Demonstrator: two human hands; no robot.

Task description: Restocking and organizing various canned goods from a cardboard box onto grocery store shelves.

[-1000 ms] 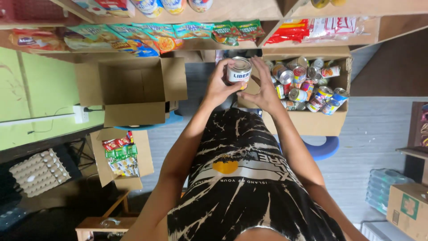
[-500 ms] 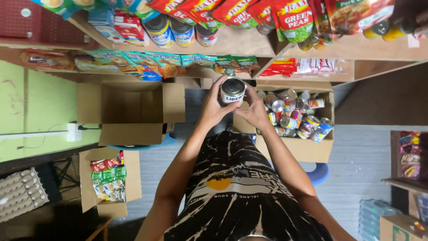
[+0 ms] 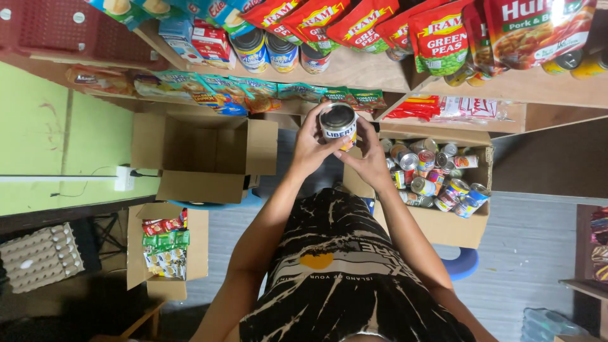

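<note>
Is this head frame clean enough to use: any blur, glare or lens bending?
Head view: evenly lit, no harsh shadows; the can held in the left hand and right hand is sharp; slight glare on its metal top; wide-angle lens bends the wooden shelves toward the edges; bottom-left corner falls dark.

This place is a small grocery shop or its stock corner. Wooden shelves across the top of the frame carry rows of cans and red pouches of food. At the right centre, a cardboard box is full of tins. An open empty box stands at the left centre, and egg trays lie at the lower left.
</note>
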